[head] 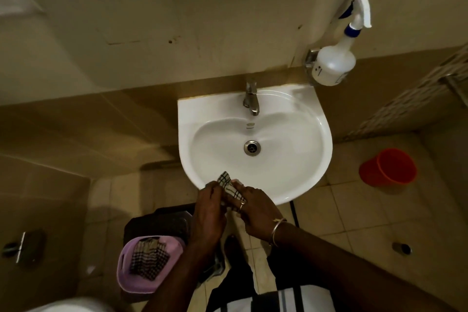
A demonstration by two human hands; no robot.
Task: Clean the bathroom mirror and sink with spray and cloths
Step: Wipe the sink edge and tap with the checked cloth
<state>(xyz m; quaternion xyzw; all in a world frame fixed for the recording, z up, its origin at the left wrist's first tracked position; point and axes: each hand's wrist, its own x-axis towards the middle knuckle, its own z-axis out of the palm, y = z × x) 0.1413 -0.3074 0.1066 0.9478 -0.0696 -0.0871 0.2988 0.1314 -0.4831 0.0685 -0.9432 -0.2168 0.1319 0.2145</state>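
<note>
Cloth [229,186] is lying bunched on the sink [298,185] front rim, both the left hand [211,213] and right hand [255,206] closing their grip on it; folding it flat first should be giving cleaner wiping passes.

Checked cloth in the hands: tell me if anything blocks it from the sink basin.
Nothing visible does. The checked cloth, held by left hand and right hand, sits at the front rim of the sink; the basin beyond holds only the drain.
</note>
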